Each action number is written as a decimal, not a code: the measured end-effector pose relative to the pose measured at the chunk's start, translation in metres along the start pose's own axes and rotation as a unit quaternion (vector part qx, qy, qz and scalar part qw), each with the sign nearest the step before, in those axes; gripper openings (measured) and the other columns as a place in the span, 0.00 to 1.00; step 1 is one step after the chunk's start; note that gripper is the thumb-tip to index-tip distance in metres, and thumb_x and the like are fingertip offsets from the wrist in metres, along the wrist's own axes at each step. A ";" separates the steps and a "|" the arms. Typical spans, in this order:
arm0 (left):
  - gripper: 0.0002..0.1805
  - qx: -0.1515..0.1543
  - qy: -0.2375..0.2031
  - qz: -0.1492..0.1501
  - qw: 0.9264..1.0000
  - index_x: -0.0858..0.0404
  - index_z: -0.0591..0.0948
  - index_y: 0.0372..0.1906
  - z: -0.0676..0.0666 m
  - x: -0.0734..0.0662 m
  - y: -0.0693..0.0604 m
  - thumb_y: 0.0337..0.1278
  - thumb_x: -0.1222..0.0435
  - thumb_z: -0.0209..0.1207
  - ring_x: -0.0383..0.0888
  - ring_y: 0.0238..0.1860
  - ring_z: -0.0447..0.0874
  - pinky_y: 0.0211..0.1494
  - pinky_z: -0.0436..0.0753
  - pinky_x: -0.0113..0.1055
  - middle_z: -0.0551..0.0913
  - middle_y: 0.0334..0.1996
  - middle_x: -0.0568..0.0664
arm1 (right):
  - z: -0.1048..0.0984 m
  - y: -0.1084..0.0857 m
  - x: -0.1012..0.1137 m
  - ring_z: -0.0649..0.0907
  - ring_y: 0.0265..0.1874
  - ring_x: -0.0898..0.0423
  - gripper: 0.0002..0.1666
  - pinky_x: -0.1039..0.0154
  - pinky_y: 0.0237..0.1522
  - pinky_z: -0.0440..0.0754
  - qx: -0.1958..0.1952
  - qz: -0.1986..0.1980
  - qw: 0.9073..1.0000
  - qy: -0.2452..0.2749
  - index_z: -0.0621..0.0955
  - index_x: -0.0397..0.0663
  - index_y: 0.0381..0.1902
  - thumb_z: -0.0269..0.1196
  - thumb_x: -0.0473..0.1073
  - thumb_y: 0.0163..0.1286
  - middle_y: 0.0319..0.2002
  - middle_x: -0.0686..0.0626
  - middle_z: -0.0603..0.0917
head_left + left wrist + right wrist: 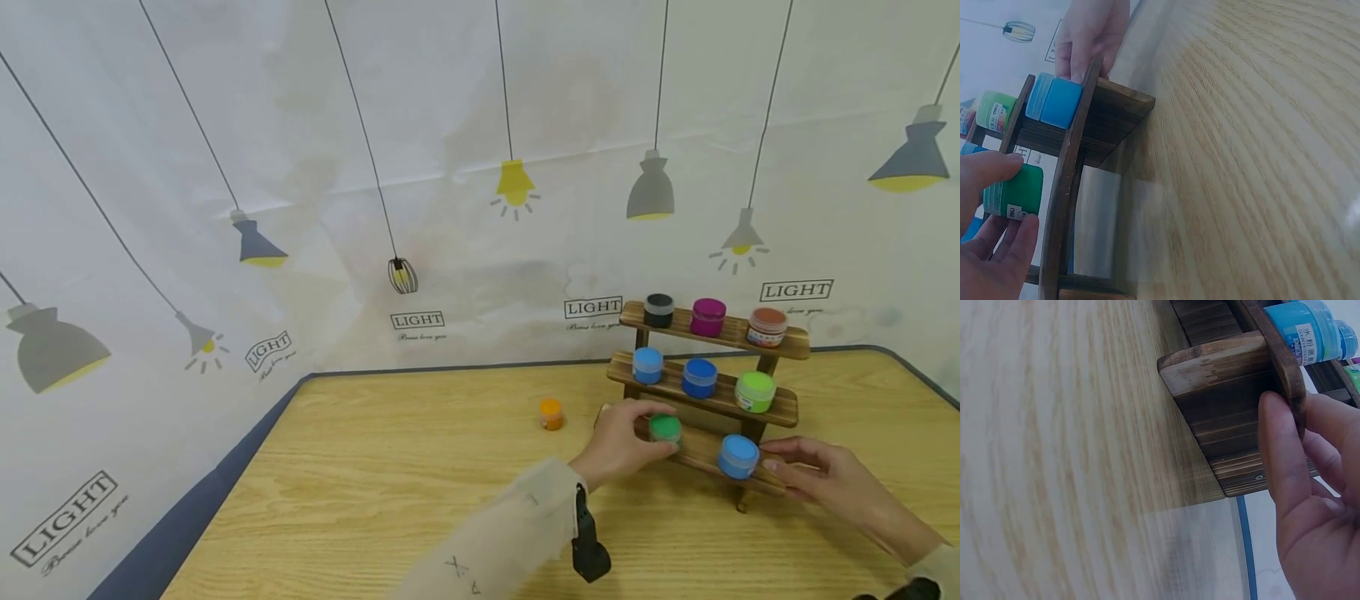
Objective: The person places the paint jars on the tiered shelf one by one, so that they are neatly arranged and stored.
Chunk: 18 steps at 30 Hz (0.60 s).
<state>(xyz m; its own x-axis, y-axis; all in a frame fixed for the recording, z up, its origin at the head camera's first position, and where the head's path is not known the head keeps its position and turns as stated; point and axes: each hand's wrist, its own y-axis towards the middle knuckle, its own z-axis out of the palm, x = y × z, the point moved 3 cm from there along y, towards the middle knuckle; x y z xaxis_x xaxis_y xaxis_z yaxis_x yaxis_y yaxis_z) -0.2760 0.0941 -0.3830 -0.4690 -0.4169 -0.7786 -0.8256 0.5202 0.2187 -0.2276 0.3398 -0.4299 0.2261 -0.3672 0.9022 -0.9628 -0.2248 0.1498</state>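
My left hand [618, 440] pinches a small green paint jar [1022, 190] between thumb and fingers at the lowest step of a three-step wooden rack [705, 452]. In the left wrist view a narrow gap shows between the jar's base and the step. At the step's other end my right hand [832, 481] grips the wooden board [1294, 394], thumb on one face and fingers on the other. Beside that hand a light blue paint jar [738, 457] stands on the same step.
On the middle step stand a light blue jar [647, 365], a dark blue jar [699, 378] and a lime green jar [754, 392]. Black [658, 311], magenta [708, 317] and brown-red jars [767, 327] line the top. An orange jar [551, 414] stands on the table [360, 467], left of the rack.
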 end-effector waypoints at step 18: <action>0.21 0.003 0.017 0.021 1.000 0.56 0.79 0.49 0.020 -0.004 0.009 0.44 0.65 0.65 0.29 0.36 0.70 0.34 0.70 0.18 0.76 0.42 0.40 | 0.001 -0.001 0.002 0.78 0.34 0.70 0.14 0.64 0.29 0.80 0.000 0.015 1.000 0.002 0.76 0.61 0.44 0.51 0.35 0.67 0.38 0.74 0.75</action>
<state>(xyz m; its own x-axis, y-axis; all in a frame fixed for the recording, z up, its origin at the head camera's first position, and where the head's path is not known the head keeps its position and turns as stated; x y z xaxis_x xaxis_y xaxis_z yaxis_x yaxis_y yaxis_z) -0.2753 0.1158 -0.3894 -0.5140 -0.4202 -0.7478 -0.8032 0.5417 0.2477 -0.2265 0.3386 -0.4281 0.1955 -0.3703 0.9081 -0.9694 -0.2134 0.1217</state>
